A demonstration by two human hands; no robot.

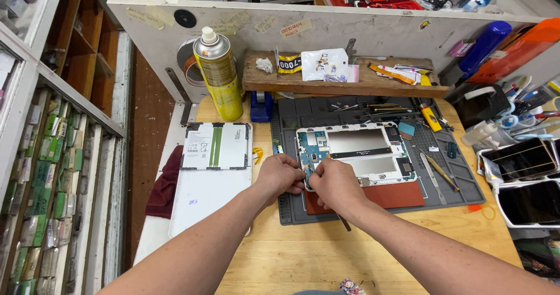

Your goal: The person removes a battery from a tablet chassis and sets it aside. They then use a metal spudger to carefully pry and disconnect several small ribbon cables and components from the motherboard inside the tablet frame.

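The opened tablet lay face down on a grey repair mat on the wooden tabletop, its long axis running left to right across the view, the blue circuit board at its left end and the bare metal frame toward the right; both hands met over that board's lower left corner; the left hand had its grip pressed together on something too small to make out at the board's edge, and the right hand pinched a thin dark tool whose handle trailed back toward the person, its tip hidden under the fingers; judged from this, the work called for a steady left hand bracing the frame, and a shallow, light lever with the tool so that nothing tore or slipped onto the board; a removed white back cover with a battery on it lay just left of the mat; a yellow spray can stood behind them.
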